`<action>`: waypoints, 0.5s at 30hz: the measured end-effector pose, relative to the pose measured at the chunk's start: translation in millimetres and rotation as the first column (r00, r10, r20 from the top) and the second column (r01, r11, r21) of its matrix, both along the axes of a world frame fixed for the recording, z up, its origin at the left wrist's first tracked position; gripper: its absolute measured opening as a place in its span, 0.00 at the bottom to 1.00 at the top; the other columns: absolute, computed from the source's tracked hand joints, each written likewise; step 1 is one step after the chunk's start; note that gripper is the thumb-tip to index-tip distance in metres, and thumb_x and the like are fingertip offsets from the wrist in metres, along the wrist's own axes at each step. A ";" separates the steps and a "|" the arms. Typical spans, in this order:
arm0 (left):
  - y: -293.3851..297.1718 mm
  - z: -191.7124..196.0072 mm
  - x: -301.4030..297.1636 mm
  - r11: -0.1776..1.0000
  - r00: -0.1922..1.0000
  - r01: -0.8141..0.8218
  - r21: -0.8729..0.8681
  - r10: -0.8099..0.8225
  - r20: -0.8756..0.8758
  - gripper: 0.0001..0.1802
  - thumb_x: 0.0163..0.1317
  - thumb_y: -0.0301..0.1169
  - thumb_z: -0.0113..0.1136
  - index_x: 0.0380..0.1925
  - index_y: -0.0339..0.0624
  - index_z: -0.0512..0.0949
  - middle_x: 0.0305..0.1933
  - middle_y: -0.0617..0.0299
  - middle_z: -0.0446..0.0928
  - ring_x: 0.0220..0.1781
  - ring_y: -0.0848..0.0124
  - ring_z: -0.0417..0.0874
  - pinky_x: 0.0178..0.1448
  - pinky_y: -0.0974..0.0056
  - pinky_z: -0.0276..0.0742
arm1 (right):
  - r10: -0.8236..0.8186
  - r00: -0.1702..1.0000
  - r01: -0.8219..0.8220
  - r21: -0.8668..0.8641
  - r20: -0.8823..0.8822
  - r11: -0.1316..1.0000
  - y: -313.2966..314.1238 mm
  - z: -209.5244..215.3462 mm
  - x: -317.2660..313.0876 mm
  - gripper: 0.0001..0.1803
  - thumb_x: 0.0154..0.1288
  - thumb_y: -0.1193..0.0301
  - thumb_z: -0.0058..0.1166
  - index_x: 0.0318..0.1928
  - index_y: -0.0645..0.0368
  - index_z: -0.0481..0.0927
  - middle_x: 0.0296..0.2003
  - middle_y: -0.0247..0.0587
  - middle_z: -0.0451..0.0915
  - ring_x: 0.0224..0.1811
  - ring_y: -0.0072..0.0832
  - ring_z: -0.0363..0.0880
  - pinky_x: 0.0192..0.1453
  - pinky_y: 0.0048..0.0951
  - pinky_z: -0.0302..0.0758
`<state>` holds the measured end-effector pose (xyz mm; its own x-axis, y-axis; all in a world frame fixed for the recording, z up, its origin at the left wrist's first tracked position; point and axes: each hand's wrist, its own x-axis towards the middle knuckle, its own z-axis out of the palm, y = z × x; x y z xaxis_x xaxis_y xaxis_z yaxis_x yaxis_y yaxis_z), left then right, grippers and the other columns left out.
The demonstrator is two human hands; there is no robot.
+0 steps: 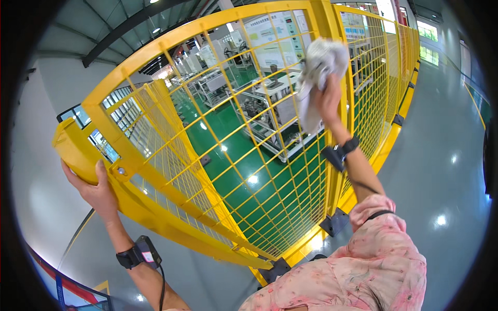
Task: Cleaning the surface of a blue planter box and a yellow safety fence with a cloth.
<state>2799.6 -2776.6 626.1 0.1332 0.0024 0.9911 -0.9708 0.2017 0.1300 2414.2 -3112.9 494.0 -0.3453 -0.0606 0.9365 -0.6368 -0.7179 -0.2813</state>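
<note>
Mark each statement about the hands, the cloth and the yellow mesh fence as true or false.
1. The right hand presses a crumpled white cloth against the yellow wire-mesh fence panel. True.
2. The left hand holds a spray bottle. False: it grips the fence's yellow corner post.
3. Both wrists carry black strapped devices. True.
4. The floor behind the mesh is red. False: it is green.

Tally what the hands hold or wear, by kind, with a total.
Cloth, in the right hand: 1
Fence post, gripped by the left hand: 1
Wrist devices: 2
Total: 4
</note>
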 end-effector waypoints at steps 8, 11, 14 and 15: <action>-0.8 -2.2 3.1 1.000 0.999 0.002 0.011 -0.001 -0.032 0.37 0.57 0.29 0.58 0.65 0.40 0.51 0.67 0.53 0.55 0.66 0.63 0.60 0.67 0.63 0.56 | 0.174 0.983 -0.120 0.521 -0.056 0.845 53.9 -140.8 -35.9 0.24 0.41 0.77 0.57 0.44 0.61 0.70 0.38 0.54 0.72 0.41 0.51 0.72 0.44 0.41 0.70; 0.6 -0.9 5.5 0.999 0.999 0.041 0.008 -0.041 -0.031 0.38 0.57 0.29 0.57 0.65 0.41 0.51 0.68 0.53 0.53 0.66 0.62 0.59 0.68 0.62 0.55 | 0.129 0.985 -0.164 0.385 0.116 0.908 44.4 -77.5 -72.2 0.21 0.47 0.79 0.52 0.46 0.60 0.72 0.37 0.51 0.73 0.42 0.50 0.72 0.45 0.39 0.70; 4.6 -1.7 4.8 1.000 0.998 0.026 0.017 -0.025 -0.055 0.37 0.59 0.28 0.56 0.65 0.39 0.50 0.67 0.54 0.53 0.66 0.63 0.58 0.68 0.62 0.53 | 0.249 0.955 -0.263 0.077 0.158 0.962 20.7 -5.0 -71.4 0.23 0.53 0.74 0.50 0.52 0.60 0.69 0.44 0.55 0.74 0.48 0.52 0.70 0.55 0.39 0.66; 5.3 -1.5 6.8 1.000 0.998 0.018 0.015 -0.017 -0.056 0.37 0.59 0.28 0.56 0.65 0.39 0.50 0.67 0.54 0.53 0.66 0.63 0.58 0.68 0.62 0.53 | 0.257 0.954 -0.271 0.076 0.157 0.959 14.9 9.3 -63.4 0.23 0.53 0.74 0.50 0.52 0.60 0.69 0.44 0.55 0.74 0.48 0.52 0.70 0.55 0.39 0.66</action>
